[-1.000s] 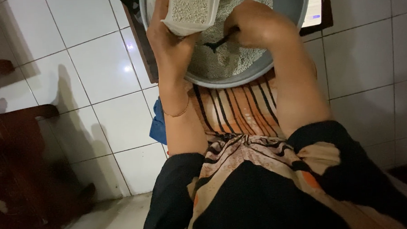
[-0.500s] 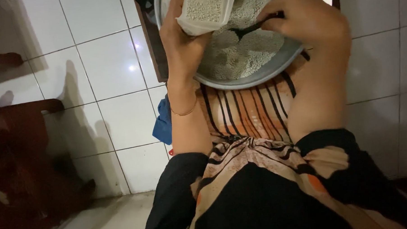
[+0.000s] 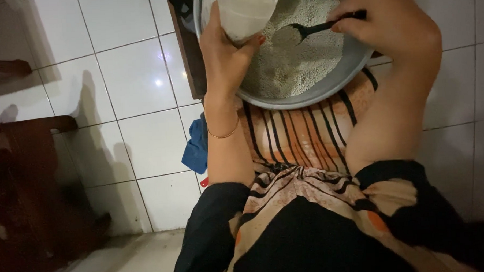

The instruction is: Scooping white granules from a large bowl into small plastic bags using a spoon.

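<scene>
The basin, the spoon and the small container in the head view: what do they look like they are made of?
The basin looks like metal, grey with a dull sheen and a thin rolled rim. The spoon, held by the right hand, is dark and matte, probably plastic, though the look leaves that open. The small container, held by the left hand, seems translucent white plastic: pale grains show through its wall.

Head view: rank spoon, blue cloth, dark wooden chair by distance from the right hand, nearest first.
From the right hand:
1. Spoon, held in its fingers, bowl end over the grains in the basin.
2. Blue cloth, on the floor lower left of the basin.
3. Dark wooden chair, far left edge.
</scene>
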